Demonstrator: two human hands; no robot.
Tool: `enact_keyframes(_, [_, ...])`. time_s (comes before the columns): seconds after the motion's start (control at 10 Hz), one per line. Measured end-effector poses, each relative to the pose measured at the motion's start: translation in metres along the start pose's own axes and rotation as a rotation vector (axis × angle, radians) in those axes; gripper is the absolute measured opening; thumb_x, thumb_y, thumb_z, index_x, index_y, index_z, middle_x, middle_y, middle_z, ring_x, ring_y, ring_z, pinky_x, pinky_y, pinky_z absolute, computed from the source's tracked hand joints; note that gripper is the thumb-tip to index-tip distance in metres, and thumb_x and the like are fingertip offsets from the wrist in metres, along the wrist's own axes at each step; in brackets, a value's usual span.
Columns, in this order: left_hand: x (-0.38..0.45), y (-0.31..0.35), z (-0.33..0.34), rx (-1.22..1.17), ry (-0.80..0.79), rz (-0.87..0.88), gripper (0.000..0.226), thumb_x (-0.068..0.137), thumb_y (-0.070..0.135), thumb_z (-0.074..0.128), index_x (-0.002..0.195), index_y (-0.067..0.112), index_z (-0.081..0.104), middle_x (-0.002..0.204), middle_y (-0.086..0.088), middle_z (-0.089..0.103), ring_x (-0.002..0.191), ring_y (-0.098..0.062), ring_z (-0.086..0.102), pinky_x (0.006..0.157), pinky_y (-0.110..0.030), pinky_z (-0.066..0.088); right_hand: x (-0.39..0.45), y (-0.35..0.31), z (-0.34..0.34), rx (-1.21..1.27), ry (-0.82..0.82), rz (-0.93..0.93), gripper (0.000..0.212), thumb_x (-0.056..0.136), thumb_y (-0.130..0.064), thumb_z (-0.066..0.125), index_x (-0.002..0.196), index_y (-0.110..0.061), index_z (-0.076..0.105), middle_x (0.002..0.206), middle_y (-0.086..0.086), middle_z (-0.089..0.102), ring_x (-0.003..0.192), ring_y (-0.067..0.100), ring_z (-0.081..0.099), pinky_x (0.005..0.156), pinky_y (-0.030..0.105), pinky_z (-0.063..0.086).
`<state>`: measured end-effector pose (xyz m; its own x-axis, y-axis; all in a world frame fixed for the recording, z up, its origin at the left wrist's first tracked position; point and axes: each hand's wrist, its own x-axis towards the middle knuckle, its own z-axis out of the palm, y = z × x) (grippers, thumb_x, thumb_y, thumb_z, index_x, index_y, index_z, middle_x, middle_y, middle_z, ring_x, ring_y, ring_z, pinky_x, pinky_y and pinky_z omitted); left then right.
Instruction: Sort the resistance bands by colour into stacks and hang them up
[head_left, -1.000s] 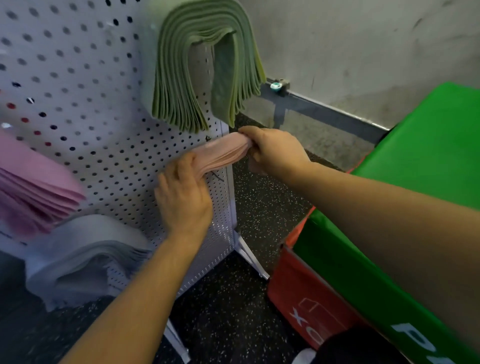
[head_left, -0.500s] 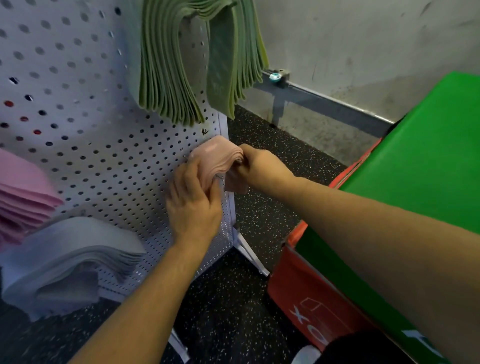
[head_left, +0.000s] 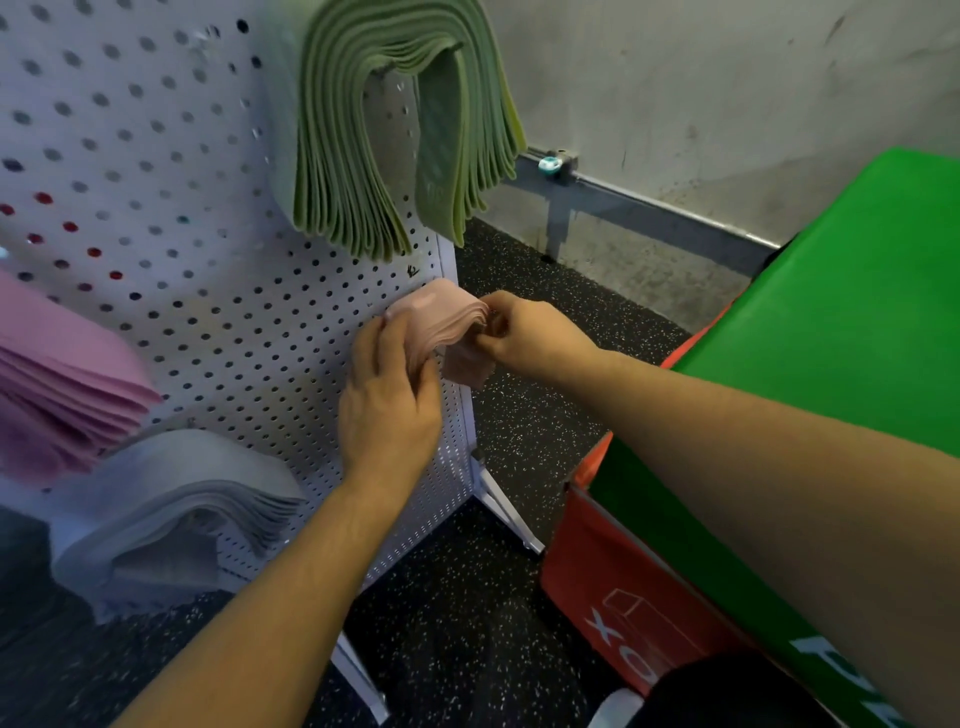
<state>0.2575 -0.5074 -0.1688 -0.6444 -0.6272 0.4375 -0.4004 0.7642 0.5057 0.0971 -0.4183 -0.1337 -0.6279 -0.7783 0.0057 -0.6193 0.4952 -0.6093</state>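
The white perforated metal pegboard (head_left: 171, 218) stands upright on thin legs over the dark speckled floor, and it already carries three hanging stacks: a thick stack of olive-green resistance bands (head_left: 353, 156) draped high up, a stack of pink bands (head_left: 62, 384) at the far left, and a pale grey stack (head_left: 171, 509) low down. To the right sits a green-topped, orange-sided padded box (head_left: 810, 395). The stack in play, a small folded bundle of peach-pink resistance bands (head_left: 441, 322), sits against the pegboard's right edge, below the green stack and between the two hands, its fold arched over what is probably a hook, though the hook itself is hidden. Its long axis runs out from the board toward the right hand. The left hand (head_left: 389, 400) is curled round the near, board-side drape, thumb and fingers pinching it. The right hand (head_left: 524, 332) grips the outer end, fingers curled tight. Both are equally close; seating the fold likely depends on pushing it boardward.
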Motion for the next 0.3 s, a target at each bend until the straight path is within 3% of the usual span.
enact_keyframes(0.2, [-0.001,0.005,-0.012,0.061,-0.021,-0.003,0.058,0.096,0.041,0.056,0.146,0.022,0.034,0.153,-0.009,0.030,0.128,-0.035,0.047,0.094,-0.051,0.050,-0.016,0.000,-0.008,0.024,0.006,-0.019,0.050,0.091,-0.037,0.070,0.136,-0.027,0.051,0.110,-0.006,0.063,0.090,0.010,0.063,0.070,0.021,0.050])
enact_keyframes(0.3, [-0.008,0.009,-0.021,0.057,0.028,0.035,0.056,0.096,0.037,0.058,0.145,0.018,0.037,0.152,-0.010,0.031,0.134,-0.030,0.041,0.103,-0.049,0.043,-0.036,0.002,-0.021,0.019,0.074,-0.040,0.051,0.092,-0.040,0.069,0.137,-0.027,0.051,0.111,-0.005,0.063,0.094,0.011,0.062,0.080,0.026,0.052])
